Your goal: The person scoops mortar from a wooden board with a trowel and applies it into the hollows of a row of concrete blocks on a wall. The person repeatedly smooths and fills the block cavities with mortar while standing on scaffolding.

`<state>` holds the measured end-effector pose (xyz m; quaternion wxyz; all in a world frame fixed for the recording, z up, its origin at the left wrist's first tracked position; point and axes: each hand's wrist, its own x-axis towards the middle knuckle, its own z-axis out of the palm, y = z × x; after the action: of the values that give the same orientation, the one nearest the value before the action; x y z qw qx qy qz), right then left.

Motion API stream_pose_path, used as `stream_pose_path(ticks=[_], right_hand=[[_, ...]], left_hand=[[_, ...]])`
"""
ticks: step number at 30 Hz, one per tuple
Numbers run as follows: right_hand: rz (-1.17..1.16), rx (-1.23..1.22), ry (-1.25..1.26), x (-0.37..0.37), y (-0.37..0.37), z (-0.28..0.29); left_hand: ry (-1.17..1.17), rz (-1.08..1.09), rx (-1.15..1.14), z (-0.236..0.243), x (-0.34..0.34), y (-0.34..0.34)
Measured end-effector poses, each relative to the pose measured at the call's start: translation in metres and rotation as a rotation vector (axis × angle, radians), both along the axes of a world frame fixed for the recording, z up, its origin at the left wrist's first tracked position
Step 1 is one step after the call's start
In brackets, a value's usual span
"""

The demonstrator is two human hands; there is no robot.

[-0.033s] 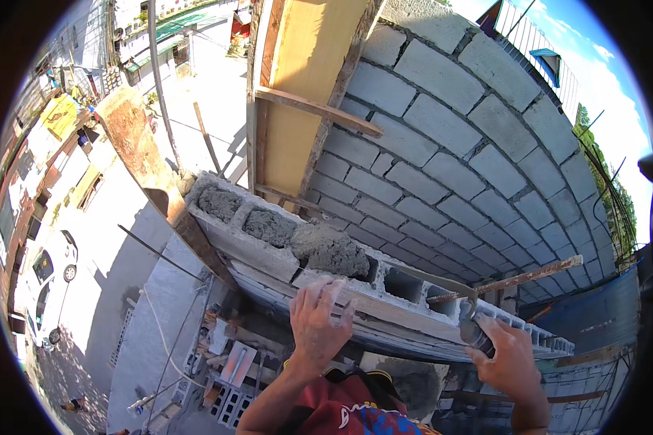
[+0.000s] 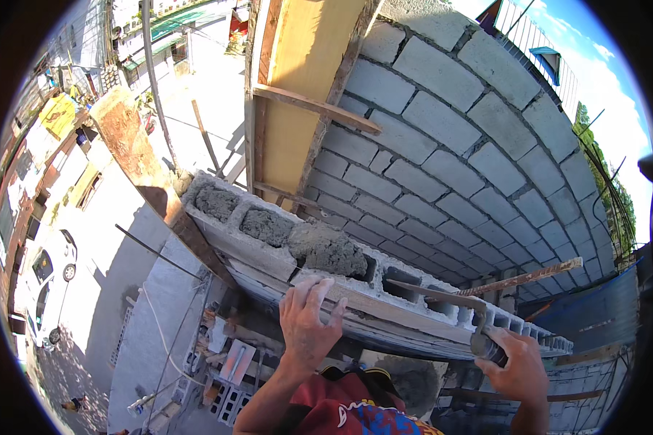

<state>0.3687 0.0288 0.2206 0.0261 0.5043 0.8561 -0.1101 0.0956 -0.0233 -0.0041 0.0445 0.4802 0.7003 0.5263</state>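
My right hand is wrapped round the grip of a trowel. Its blade reaches left over the hollow cells of a row of concrete blocks, seen nearly edge-on. Grey wet mortar lies heaped on the row, and the left-hand cells are filled with it. Just below that heap, my left hand is at the near face of the blocks, fingers bent and apart, with nothing in it. I cannot tell whether its fingertips touch the block.
A tall block wall stands beyond the row. Upright timber formwork and a slanting plank stand at the left. A rusty bar sticks up past the row near my right hand. Far below are hollow blocks and a parked car.
The trowel blade has tilted and now shows flatter above the cells. My left hand has shifted slightly left, and my right hand has moved slightly right and down.
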Motion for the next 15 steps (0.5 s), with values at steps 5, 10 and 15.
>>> stream_pose_path(ticks=[5,10,15], right_hand=[[-0.302,-0.060,-0.491,0.104,0.034,0.070],[0.345,0.663,-0.054,0.089,0.163,0.031],[0.596,0.117,0.202,-0.057,0.256,-0.036]], left_hand=[[-0.079,0.088,-0.125,0.004,-0.031,-0.007],[-0.061,0.105,-0.127,0.004,-0.022,0.009],[-0.107,0.230,-0.160,0.000,-0.005,0.014]])
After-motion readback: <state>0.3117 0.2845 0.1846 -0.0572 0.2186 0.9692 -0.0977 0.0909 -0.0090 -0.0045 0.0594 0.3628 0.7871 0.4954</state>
